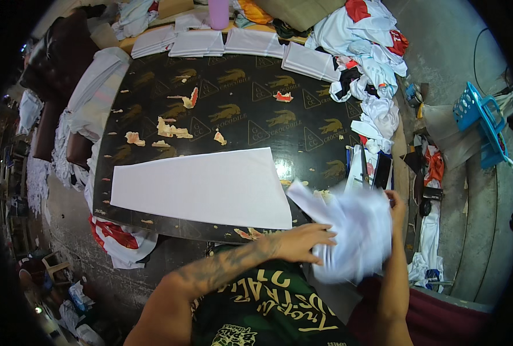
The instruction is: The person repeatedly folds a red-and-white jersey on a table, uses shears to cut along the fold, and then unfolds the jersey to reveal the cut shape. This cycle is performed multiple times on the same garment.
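A bundle of white cloth (355,239), smeared by motion, hangs between my hands at the table's front right corner. My left hand (309,242) has its fingers closed on the bundle's left edge. At the upper right edge my right hand (397,209) grips the same cloth, its fingertips partly hidden behind it. Flat on the table to the left lies a long white cloth panel (202,187), narrower at its left end. Neither hand touches that panel.
The dark table (251,135) has torn, peeling patches. Folded white cloth stacks (196,44) line its far edge near a pink cylinder (218,14). Heaped white and red cloth (357,34) covers the far right corner. A dark phone-like object (383,171) lies by the right edge; a blue plastic basket (482,124) stands beyond.
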Demonstrator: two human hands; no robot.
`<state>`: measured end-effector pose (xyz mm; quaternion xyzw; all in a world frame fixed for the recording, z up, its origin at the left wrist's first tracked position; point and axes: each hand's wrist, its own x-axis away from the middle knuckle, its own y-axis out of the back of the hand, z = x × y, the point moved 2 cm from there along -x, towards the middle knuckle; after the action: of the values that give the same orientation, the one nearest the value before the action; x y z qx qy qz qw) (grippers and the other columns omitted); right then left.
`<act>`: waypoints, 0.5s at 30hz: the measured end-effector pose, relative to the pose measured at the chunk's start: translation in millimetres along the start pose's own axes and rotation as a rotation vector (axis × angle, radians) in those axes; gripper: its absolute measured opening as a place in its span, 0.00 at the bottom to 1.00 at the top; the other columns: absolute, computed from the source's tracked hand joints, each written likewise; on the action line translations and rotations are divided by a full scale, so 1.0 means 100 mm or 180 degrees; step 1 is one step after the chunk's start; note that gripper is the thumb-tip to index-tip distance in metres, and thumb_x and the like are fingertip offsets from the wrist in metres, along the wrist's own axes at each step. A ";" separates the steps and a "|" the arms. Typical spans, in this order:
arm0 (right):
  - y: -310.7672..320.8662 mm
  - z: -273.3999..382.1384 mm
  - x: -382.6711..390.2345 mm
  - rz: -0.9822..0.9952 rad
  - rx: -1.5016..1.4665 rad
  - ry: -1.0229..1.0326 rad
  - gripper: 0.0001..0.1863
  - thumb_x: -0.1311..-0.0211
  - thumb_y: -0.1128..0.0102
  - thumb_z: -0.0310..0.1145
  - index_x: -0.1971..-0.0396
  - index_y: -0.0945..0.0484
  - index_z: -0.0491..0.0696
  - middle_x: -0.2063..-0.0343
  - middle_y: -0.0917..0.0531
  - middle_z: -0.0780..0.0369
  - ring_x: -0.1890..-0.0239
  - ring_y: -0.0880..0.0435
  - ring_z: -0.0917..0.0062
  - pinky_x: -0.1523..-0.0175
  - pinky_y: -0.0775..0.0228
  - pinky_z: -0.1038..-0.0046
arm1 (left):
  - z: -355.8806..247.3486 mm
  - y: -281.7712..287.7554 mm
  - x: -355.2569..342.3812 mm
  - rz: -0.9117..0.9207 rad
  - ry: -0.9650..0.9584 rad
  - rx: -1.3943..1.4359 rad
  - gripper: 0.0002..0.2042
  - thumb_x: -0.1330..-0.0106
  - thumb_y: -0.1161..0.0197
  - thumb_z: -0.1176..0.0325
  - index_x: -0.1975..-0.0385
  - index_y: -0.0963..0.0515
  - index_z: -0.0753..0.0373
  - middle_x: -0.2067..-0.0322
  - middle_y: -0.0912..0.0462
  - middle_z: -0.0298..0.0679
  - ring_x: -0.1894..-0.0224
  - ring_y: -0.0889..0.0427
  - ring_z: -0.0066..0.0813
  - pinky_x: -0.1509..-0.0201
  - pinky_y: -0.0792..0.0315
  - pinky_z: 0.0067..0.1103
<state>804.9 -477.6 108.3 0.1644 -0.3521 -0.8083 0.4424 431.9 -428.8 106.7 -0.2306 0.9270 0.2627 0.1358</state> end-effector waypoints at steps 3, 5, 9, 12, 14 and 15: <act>-0.22 0.59 -0.01 0.0780 -0.0079 0.1074 0.16 0.36 0.28 0.28 0.49 0.16 0.46 0.59 0.11 0.60 0.58 0.12 0.68 0.49 0.21 0.68 | 0.11 -0.21 0.57 -0.0412 0.1483 -0.1452 0.21 0.33 0.28 0.55 0.49 0.21 0.63 0.48 0.19 0.39 0.38 0.24 0.45 0.34 0.31 0.45; -0.75 0.95 0.19 0.1444 0.0338 0.2082 0.28 0.41 0.25 0.25 0.39 0.20 0.50 0.45 0.15 0.57 0.42 0.16 0.59 0.37 0.23 0.61 | 0.28 -0.17 0.71 -0.0232 0.1702 -0.1752 0.17 0.32 0.29 0.59 0.52 0.22 0.64 0.54 0.20 0.40 0.43 0.22 0.45 0.39 0.28 0.44; -1.80 1.44 0.53 0.2048 0.1343 0.2971 0.50 0.52 0.23 0.22 0.25 0.32 0.59 0.24 0.36 0.55 0.26 0.34 0.48 0.23 0.36 0.53 | 0.07 0.12 0.71 -0.0912 0.1697 -0.1223 0.12 0.29 0.32 0.63 0.57 0.25 0.64 0.61 0.24 0.43 0.52 0.18 0.45 0.49 0.24 0.39; -2.24 1.84 0.49 0.2476 0.0921 0.2974 0.32 0.54 0.29 0.16 0.46 0.16 0.55 0.33 0.25 0.57 0.31 0.29 0.50 0.27 0.32 0.55 | -0.49 0.45 1.15 -0.2701 0.1833 -0.0671 0.07 0.23 0.39 0.68 0.57 0.24 0.66 0.61 0.22 0.46 0.57 0.17 0.44 0.51 0.22 0.32; -2.47 2.20 0.42 0.2887 0.0353 0.2830 0.20 0.48 0.32 0.17 0.54 0.14 0.50 0.45 0.15 0.58 0.41 0.20 0.55 0.35 0.27 0.58 | -0.66 0.70 1.67 -0.3980 0.2160 -0.0492 0.08 0.19 0.43 0.69 0.58 0.23 0.68 0.62 0.19 0.44 0.59 0.17 0.33 0.53 0.24 0.27; -2.60 2.40 0.40 0.3049 0.0021 0.2521 0.16 0.45 0.34 0.18 0.56 0.15 0.48 0.51 0.13 0.58 0.46 0.17 0.57 0.39 0.25 0.60 | -0.64 0.84 2.00 -0.4572 0.2535 -0.0448 0.11 0.18 0.44 0.67 0.59 0.22 0.69 0.67 0.20 0.40 0.62 0.20 0.24 0.56 0.26 0.25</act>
<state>488.6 -315.1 92.3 0.2770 -0.1985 -0.3966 0.8524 210.4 -471.3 121.2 -0.8511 0.5139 0.0679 -0.0830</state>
